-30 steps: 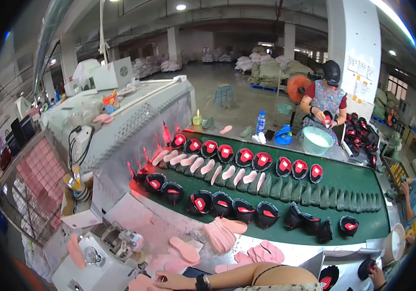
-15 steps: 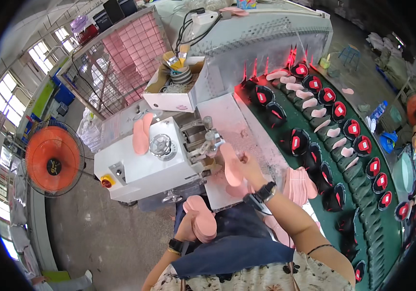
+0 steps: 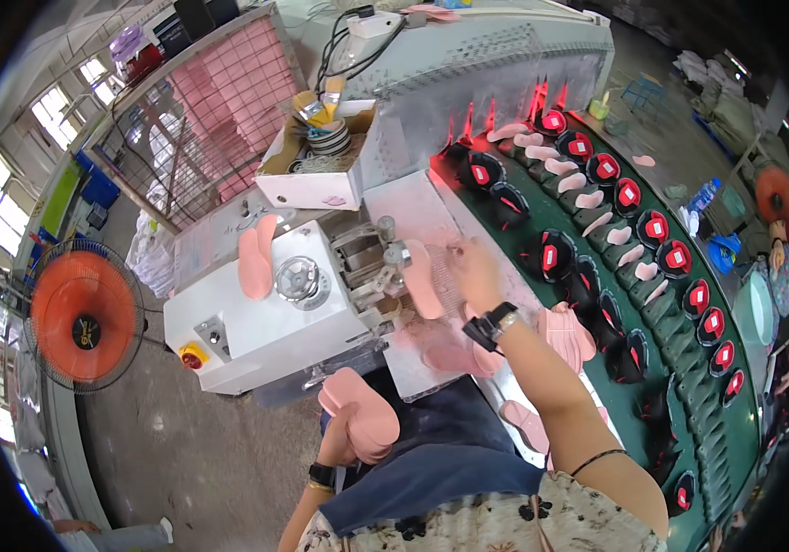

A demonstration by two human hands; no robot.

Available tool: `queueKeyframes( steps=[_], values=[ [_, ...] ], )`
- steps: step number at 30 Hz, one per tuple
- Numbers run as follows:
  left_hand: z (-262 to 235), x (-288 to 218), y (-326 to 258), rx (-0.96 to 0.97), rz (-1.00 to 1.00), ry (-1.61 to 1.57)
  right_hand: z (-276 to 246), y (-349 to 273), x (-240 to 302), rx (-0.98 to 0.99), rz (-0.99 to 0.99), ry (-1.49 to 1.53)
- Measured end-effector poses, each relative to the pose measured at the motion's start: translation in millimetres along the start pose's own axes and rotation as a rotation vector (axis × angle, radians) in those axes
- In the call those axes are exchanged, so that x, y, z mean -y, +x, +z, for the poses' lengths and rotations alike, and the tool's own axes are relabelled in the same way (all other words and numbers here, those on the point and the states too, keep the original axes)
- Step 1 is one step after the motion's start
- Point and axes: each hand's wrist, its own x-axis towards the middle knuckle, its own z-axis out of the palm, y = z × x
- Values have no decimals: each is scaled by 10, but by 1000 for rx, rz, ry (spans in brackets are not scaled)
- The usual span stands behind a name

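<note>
Pressing one pink insole [image 3: 420, 276] flat, right hand [image 3: 473, 271]; two rest atop machine [image 3: 265, 317].

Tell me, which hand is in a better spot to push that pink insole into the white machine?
Probably the right hand. It already touches the pink insole lying beside the white machine. The left hand is down low, holding a stack of pink insoles.

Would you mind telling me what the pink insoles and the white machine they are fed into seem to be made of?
The pink insole under the right hand and the stack of pink insoles in the left hand look like soft foam or fabric: matte, thin, slightly bent. The white machine looks like painted sheet metal with a smooth, flat casing, and its round fitting is bare shiny metal.
</note>
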Motion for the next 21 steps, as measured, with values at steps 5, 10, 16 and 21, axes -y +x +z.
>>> queueKeyframes(
  steps=[5,10,16,21],
  values=[
    [-424,15,179,33,-236,104,353,-26,115,37,-355,-303],
    [474,-48,-179,-63,-273,107,496,319,-280,-145,338,902],
    [564,-7,-75,-103,-343,202,-1219,-565,-1718,-352,328,-10],
    [618,29,33,113,-336,192,-2409,-1479,-3032,-837,804,364]
  ],
)
